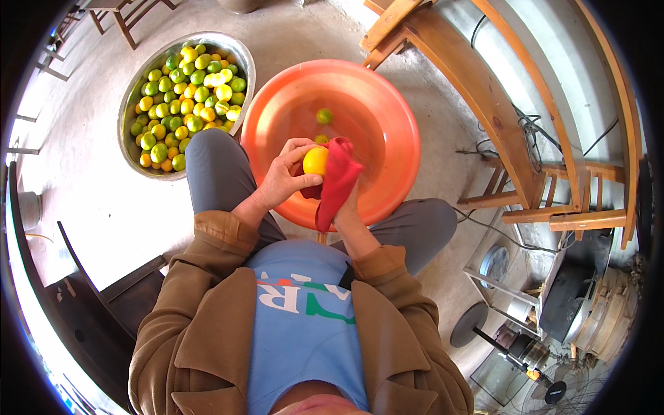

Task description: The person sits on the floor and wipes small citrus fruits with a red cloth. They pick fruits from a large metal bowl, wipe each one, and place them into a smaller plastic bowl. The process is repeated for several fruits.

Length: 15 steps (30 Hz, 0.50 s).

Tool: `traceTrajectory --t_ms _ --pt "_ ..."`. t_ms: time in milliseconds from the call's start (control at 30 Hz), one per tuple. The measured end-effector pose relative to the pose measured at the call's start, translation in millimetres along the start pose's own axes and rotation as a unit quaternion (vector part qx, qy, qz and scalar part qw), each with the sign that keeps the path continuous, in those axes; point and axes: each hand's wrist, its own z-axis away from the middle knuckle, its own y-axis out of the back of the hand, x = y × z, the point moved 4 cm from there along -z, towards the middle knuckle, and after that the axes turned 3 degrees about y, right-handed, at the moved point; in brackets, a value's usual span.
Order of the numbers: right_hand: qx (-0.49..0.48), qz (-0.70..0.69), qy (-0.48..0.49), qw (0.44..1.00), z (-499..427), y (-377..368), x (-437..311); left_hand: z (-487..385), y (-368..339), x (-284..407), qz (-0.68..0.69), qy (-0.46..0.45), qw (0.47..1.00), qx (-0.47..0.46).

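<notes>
A yellow citrus fruit (315, 161) is held in my left hand (281, 175), thumb below it and fingers over the top. My right hand (348, 207) grips a red cloth (340, 179), which drapes over its fingers and presses against the fruit's right side. Most of the right hand's fingers are hidden by the cloth. Both hands are above the near part of an orange plastic basin (402, 119) that holds water. In the basin lie a green citrus fruit (324, 115) and a second yellow-green one (321, 139), partly covered by my left hand and the cloth.
To the left, a metal basin (249, 67) heaped with green and yellow citrus fruits stands beside my knee. Wooden benches (467, 88) and tangled cables (530, 129) are on the right. A standing fan (555, 391) lies toward the lower right, near a metal rack (500, 290).
</notes>
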Motion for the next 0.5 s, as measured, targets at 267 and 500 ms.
traceTrajectory --t_ms 267,500 --pt "0.069 -0.149 -0.074 0.984 1.2 3.0 2.9 0.6 -7.7 10.1 0.043 -0.012 0.995 -0.090" --pt "-0.072 -0.240 -0.124 0.960 10.1 -15.7 -3.4 -3.3 -5.7 20.9 -0.005 -0.011 0.997 -0.073"
